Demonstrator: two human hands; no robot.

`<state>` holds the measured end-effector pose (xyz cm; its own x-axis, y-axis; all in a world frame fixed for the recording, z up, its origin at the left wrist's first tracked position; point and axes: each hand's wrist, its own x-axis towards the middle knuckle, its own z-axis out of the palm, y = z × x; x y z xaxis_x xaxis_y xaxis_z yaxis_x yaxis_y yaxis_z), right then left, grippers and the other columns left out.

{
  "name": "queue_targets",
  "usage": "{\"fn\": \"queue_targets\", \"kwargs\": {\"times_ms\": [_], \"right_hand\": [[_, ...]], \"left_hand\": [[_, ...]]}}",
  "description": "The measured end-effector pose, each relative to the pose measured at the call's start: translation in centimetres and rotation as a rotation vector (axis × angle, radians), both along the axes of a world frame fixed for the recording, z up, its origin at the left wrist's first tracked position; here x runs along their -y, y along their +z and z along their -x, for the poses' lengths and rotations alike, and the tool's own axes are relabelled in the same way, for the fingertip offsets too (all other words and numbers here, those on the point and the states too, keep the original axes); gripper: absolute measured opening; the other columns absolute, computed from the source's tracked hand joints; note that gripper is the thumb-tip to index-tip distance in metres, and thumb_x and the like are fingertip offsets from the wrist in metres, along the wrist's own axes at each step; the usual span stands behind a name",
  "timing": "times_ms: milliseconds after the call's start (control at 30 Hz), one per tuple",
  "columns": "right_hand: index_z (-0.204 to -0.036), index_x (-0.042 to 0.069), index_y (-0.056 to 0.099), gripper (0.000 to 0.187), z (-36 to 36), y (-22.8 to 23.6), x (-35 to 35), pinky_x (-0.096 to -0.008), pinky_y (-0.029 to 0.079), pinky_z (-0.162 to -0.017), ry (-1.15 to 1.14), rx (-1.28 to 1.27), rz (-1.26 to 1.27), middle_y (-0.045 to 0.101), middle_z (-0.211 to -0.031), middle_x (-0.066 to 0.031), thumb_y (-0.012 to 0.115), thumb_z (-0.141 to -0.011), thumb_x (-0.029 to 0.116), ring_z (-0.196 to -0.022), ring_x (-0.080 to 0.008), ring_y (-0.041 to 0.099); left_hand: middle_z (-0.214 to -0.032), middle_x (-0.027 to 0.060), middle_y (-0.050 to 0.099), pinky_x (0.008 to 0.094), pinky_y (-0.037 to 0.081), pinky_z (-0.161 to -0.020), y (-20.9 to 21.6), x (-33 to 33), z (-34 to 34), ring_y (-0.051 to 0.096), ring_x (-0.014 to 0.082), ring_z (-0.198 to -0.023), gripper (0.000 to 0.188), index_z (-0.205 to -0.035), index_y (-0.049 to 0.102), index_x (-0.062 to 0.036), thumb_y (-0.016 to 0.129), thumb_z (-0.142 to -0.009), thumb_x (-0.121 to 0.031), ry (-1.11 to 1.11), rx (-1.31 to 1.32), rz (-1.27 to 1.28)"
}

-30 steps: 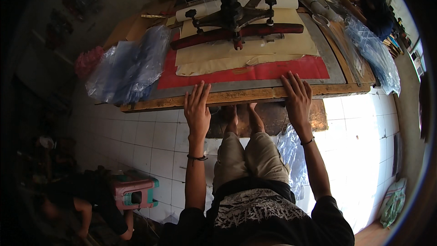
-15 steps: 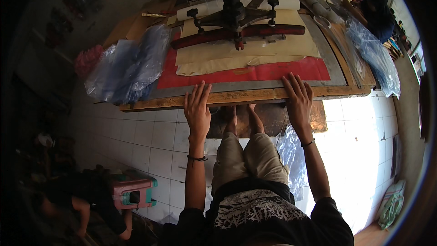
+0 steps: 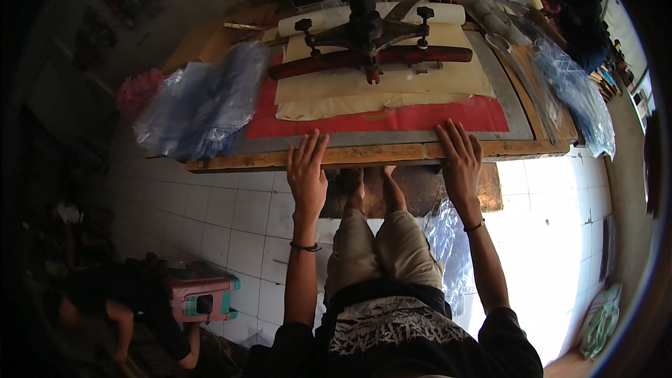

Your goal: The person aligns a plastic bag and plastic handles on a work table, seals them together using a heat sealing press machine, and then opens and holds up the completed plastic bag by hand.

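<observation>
White floor tiles lie below the worktop (image 3: 364, 155), a flat wooden-edged board. Left hand (image 3: 306, 175) and right hand (image 3: 460, 164) press flat on its near edge, fingers spread, gripping nothing. Beyond the edge: red sheet (image 3: 420, 117), cream paper (image 3: 392, 84), iron press bar (image 3: 371, 56). Pressing appears not yet begun.

I see hard daylight pouring from the right, blowing out the white floor tiles (image 3: 560, 238) into glare, while the left side sinks into murky shadow and the fisheye bends the wooden table edge (image 3: 378, 154) near the black rim.
</observation>
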<state>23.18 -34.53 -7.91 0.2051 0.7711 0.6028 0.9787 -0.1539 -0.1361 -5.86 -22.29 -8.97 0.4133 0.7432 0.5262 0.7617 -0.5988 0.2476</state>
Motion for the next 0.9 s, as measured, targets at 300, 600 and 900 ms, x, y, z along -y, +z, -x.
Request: {"fn": "queue_targets", "kwargs": {"times_ms": [300,600,900], "right_hand": [[-0.138,0.013,0.054,0.056,0.0,-0.1,-0.01,-0.0462,0.029,-0.115,0.005,0.006,-0.001,0.05,-0.146,-0.0098,0.05,-0.083,0.0,-0.137,-0.0266,0.044],[-0.137,0.013,0.055,0.056,0.13,-0.03,-0.06,-0.0461,0.029,-0.114,-0.001,0.009,-0.002,0.05,-0.145,-0.0101,0.05,-0.083,-0.001,-0.137,-0.0266,0.044],[-0.133,0.011,0.058,0.053,0.13,-0.04,-0.17,-0.0457,0.032,-0.113,0.003,0.02,-0.033,0.053,-0.143,-0.0098,0.053,-0.082,0.0,-0.135,-0.0265,0.047]], "left_hand": [[-0.151,0.0012,0.044,0.048,0.024,-0.12,-0.32,-0.06,0.03,0.04,0.0229,-0.14,0.08,-0.143,0.049,-0.0195,0.066,-0.073,0.013,0.01,-0.008,-0.017],[-0.15,0.0005,0.045,0.0475,0.024,-0.121,-0.28,-0.09,-0.03,0.041,0.0225,-0.14,0.08,-0.143,0.048,-0.019,0.066,-0.072,0.013,0.01,0.018,-0.025],[-0.151,0.0003,0.044,0.0477,0.024,-0.12,-0.58,-0.17,-0.15,0.04,0.0216,-0.139,0.078,-0.143,0.049,-0.0189,0.066,-0.073,0.012,0.022,0.011,-0.035]]}}
